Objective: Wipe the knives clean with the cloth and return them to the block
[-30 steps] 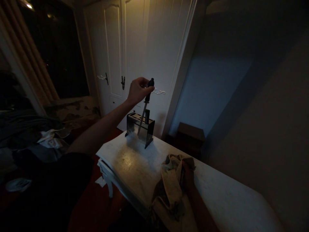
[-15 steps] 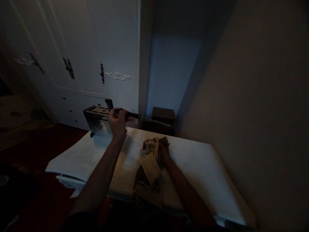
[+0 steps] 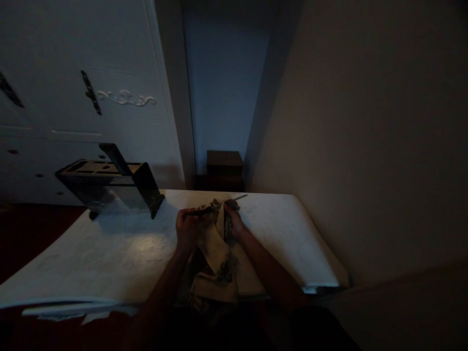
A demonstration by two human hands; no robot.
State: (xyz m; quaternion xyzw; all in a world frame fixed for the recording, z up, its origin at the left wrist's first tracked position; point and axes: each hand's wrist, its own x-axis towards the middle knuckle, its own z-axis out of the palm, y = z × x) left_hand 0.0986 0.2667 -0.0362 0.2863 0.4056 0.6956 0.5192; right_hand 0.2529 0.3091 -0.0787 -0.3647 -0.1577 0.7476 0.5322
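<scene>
My left hand is closed round the black handle of a knife, which lies nearly level over the white table. Its thin blade runs to the right and its tip shows past a beige cloth. My right hand grips that cloth, bunched around the blade's middle. The cloth hangs down over the table's near edge. A dark knife block with a clear front stands at the table's far left, with one black handle sticking up from it.
White wardrobe doors with dark handles rise behind the table. A small dark wooden cabinet sits in the recess beyond the far edge. A plain wall runs close along the right. The room is dim.
My left hand drew the knife out of the block, carried it right and down, and brought it to the cloth. My right hand raised the cloth around the blade. My view swung right.
</scene>
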